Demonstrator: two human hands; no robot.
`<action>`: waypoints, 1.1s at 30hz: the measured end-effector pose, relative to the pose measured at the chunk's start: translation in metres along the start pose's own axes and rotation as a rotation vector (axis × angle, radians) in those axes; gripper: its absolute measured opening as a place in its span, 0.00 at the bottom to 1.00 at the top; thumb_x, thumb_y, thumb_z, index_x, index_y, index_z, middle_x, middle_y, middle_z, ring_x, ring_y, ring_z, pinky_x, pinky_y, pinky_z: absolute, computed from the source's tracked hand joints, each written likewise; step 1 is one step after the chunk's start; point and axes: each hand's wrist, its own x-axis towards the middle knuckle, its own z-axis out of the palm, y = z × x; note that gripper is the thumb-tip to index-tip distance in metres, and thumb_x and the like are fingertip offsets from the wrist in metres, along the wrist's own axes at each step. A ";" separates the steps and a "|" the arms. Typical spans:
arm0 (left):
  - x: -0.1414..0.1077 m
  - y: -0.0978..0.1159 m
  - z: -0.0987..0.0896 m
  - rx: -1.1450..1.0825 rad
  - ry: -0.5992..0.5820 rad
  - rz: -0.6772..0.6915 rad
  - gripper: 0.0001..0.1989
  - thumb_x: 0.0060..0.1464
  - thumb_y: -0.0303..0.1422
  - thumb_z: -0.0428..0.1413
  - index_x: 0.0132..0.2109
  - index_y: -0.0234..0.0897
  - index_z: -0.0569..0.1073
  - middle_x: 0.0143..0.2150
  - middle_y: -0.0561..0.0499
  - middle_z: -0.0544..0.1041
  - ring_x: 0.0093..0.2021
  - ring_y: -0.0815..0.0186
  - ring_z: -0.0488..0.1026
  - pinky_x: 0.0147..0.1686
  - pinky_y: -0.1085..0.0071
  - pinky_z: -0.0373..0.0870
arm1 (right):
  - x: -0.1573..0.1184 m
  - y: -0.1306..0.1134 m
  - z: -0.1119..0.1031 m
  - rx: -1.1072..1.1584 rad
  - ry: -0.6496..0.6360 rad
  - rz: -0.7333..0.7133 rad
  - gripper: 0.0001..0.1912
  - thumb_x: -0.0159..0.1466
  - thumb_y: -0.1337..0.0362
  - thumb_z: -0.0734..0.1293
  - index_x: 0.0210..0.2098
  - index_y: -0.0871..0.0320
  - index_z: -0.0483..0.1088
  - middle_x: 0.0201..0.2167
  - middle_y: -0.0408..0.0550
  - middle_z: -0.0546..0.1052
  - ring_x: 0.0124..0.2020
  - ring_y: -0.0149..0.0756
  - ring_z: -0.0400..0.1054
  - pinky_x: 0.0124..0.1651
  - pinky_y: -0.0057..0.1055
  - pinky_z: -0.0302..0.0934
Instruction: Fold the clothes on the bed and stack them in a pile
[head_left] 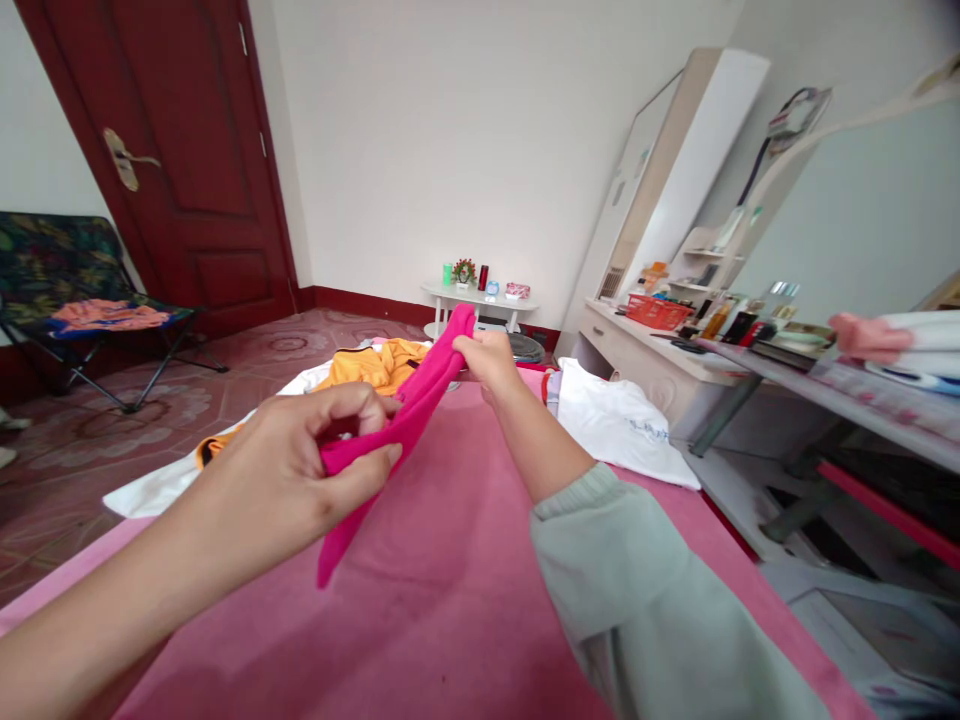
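Observation:
A bright pink folded piece of cloth [420, 400], perhaps a garment, is stretched between my two hands above the pink-covered surface [465, 560]. My left hand [322, 455] pinches its near end between thumb and fingers. Farther forward, my right hand [487, 358] grips the far upper end. One corner of the cloth hangs below my left hand. What kind of garment it is, I cannot make out. Beyond my left hand lies a yellow-orange garment [379, 368] with white cloth beside it. A folded white shirt [619, 420] lies to the right of my right hand.
A small white table [480, 295] with little items stands by the far wall. To the right are a dresser [660, 350] with a red basket [657, 311] and bottles, and a grey shelf [847, 400]. A folding chair [82, 290] stands left near the door [172, 150].

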 end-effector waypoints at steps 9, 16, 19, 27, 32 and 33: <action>-0.032 0.018 0.117 0.049 -0.564 0.269 0.08 0.49 0.34 0.56 0.38 0.42 0.73 0.36 0.53 0.76 0.36 0.64 0.72 0.36 0.72 0.63 | -0.055 0.092 -0.126 -0.259 0.270 0.162 0.07 0.46 0.68 0.63 0.26 0.61 0.71 0.20 0.43 0.73 0.24 0.34 0.68 0.27 0.27 0.62; -0.051 -0.024 0.120 -0.015 -0.758 0.187 0.08 0.53 0.34 0.53 0.35 0.42 0.77 0.33 0.53 0.79 0.34 0.66 0.73 0.35 0.74 0.63 | -0.098 0.149 -0.192 -0.735 0.246 -0.129 0.17 0.53 0.66 0.61 0.41 0.59 0.72 0.40 0.52 0.77 0.38 0.38 0.71 0.44 0.34 0.64; -0.030 -0.052 0.110 0.029 -0.632 0.128 0.10 0.55 0.33 0.50 0.33 0.39 0.77 0.30 0.52 0.78 0.31 0.67 0.72 0.33 0.75 0.62 | -0.107 0.144 -0.171 -0.711 0.114 -0.198 0.13 0.56 0.67 0.59 0.37 0.56 0.74 0.39 0.50 0.77 0.39 0.38 0.71 0.45 0.33 0.64; 0.046 -0.108 0.131 0.190 -0.210 0.011 0.10 0.53 0.33 0.51 0.38 0.38 0.77 0.38 0.50 0.78 0.35 0.66 0.72 0.35 0.74 0.64 | -0.080 0.123 -0.097 -0.678 -0.090 -0.368 0.13 0.55 0.74 0.61 0.32 0.57 0.75 0.35 0.46 0.77 0.40 0.34 0.70 0.47 0.31 0.62; 0.058 -0.118 0.154 0.273 -0.097 -0.168 0.09 0.54 0.34 0.53 0.41 0.41 0.74 0.35 0.53 0.78 0.35 0.67 0.73 0.30 0.75 0.60 | -0.040 0.139 -0.060 -0.641 -0.114 -0.233 0.15 0.54 0.75 0.61 0.38 0.60 0.75 0.37 0.47 0.79 0.39 0.33 0.72 0.46 0.29 0.63; 0.057 -0.121 0.157 0.279 -0.096 -0.213 0.09 0.54 0.35 0.53 0.42 0.41 0.74 0.34 0.54 0.78 0.35 0.67 0.73 0.29 0.75 0.59 | -0.032 0.143 -0.052 -0.647 -0.122 -0.218 0.15 0.54 0.76 0.61 0.38 0.61 0.75 0.37 0.47 0.79 0.39 0.32 0.72 0.46 0.28 0.63</action>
